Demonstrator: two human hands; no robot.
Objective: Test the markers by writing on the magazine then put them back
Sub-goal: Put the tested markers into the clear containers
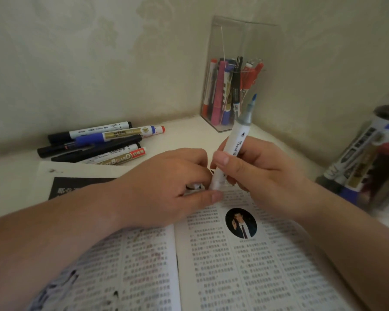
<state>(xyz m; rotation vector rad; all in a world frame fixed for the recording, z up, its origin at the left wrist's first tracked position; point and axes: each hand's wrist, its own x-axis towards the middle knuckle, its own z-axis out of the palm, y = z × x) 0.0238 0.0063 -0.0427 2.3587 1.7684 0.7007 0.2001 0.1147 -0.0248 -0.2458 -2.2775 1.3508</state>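
An open magazine with printed text and a small round portrait lies in front of me; its left page carries dark ink marks. My right hand grips a white double-ended marker by its barrel, the uncapped blue tip pointing up and away. My left hand pinches the marker's lower end, where a white cap sits, just above the magazine's top edge. Part of that end is hidden by my fingers.
Several markers lie in a loose pile on the white table at the back left. A clear plastic box in the corner holds upright markers. At the right edge stands another clear container of markers, blurred.
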